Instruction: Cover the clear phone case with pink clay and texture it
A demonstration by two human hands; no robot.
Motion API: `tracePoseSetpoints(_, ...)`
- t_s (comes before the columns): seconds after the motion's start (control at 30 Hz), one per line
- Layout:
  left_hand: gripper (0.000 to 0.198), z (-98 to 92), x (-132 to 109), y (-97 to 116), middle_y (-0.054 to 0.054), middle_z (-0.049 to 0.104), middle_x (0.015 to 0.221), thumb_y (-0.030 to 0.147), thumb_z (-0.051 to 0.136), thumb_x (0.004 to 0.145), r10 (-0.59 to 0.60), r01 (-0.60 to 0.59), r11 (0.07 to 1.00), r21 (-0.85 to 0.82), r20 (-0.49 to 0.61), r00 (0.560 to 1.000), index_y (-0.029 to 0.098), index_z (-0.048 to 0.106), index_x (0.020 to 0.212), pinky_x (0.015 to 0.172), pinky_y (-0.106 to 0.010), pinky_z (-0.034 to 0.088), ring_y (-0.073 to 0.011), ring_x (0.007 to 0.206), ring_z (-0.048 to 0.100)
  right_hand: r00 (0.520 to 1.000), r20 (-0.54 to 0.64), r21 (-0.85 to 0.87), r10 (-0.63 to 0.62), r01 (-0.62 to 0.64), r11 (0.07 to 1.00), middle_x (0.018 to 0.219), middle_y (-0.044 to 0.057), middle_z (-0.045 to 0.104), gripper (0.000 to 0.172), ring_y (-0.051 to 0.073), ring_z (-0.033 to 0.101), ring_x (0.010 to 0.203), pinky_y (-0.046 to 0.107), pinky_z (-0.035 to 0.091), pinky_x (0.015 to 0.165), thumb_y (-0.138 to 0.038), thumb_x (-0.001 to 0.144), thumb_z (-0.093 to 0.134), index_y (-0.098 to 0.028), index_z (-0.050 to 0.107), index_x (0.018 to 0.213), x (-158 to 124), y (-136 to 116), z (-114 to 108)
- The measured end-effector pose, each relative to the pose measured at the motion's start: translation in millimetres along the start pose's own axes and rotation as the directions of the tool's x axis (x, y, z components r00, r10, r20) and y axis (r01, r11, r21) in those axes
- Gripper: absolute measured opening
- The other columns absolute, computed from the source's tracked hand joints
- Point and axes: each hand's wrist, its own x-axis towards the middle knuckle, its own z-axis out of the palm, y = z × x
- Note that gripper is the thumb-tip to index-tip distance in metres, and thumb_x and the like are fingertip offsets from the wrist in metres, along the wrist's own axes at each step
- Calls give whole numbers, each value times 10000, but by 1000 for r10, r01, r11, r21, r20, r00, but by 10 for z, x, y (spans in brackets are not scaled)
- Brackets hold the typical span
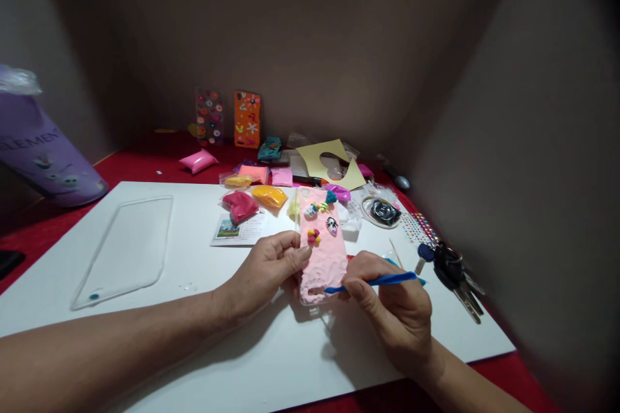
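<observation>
My left hand [271, 264] grips the left edge of a phone case [322, 258] coated in pink clay, tilted up over the white board. Small clay shapes sit on its upper half: a red and yellow flower [314, 236], a black and white piece [332, 225] and a teal one at the top corner. Between the thumb and fingers of my right hand [387, 303] is a blue modelling tool [387, 279]. Its tip touches the rough clay near the case's lower end, beside a small gap there. My right fingers partly hide the case's lower right edge.
On the white board [194, 342] lie a clear case [128, 248], clay packets [241, 205], a rhinestone sheet [420, 229] and keys [455, 271]. Behind stand an orange decorated case [247, 119] and a button-covered case [210, 117]. A purple cup [43, 148] is at left.
</observation>
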Motion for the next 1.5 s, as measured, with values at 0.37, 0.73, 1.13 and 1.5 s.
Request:
tracePoseSetpoints(0.37,252,-7,1,-19,28,529,542,342,576,822,7,-7,1000,6,-2,1000,147,513,675,460,-184,363,-77,464,492,1000,1,-53,-9,9,999,652,8,538,105,148,518,626,328,429,589,-121,833,526,-193,578,775,7,-4,-2)
tracePoseSetpoints(0.73,271,-3,4,-7,33,519,527,333,571,828,13,-12,1000,13,-6,1000,156,479,644,448,-180,349,-76,464,496,998,-62,-12,-13,12,1000,670,5,561,119,147,530,633,334,412,592,-118,853,503,-204,575,815,-21,-4,-4)
tracePoseSetpoints(1.13,254,-15,11,-24,36,519,540,320,554,843,9,-9,1000,-2,7,1000,152,478,668,450,-171,351,-68,469,500,1000,-26,-32,7,-8,999,664,6,536,111,144,521,635,331,405,591,-114,841,523,-193,577,785,-18,11,3)
tracePoseSetpoints(1.5,239,-20,11,-20,30,519,555,305,535,857,12,-13,1000,27,23,1000,146,484,685,463,-166,374,-67,483,513,1000,-4,-53,-10,10,999,644,4,521,104,141,507,613,322,387,573,-101,824,538,-180,572,766,-6,4,-1)
